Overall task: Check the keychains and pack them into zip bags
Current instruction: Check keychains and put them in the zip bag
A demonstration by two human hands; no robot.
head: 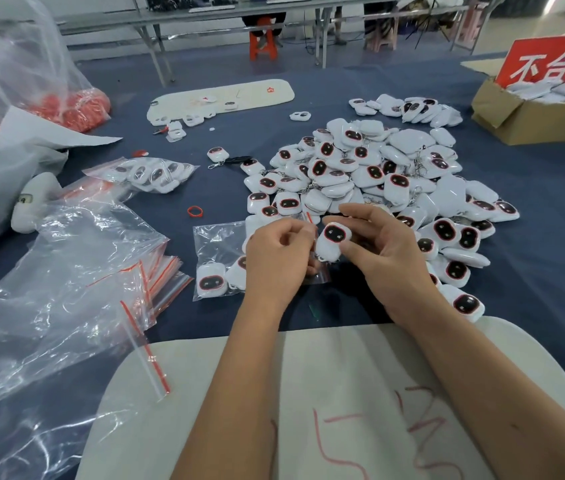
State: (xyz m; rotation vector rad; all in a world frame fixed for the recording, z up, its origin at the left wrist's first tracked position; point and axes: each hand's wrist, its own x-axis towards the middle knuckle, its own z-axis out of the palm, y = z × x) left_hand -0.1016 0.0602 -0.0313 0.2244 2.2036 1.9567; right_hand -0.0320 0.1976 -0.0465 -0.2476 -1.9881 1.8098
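1. The keychain in hand is a small, glossy white plastic piece with rounded corners and a dark oval face rimmed in red; the right hand pinches it between thumb and fingers, just above the tabletop.
2. The left hand has its fingers curled around the mouth of a clear, crinkly zip bag with a red seal strip; at least two keychains lie inside it, and the hand hides the rest.
3. A loose heap of keychains, too many to count, lies just beyond and to the right of the hands, some face down, with metal clasps showing between them.
4. One filled bag lies further left; a stack of empty bags sits beside a large sheet of crumpled clear plastic.
5. One red ring lies on the dark blue cloth.
6. A cardboard box with a red sign stands at the far right.
7. A pale mat with red scribbles lies under the forearms.
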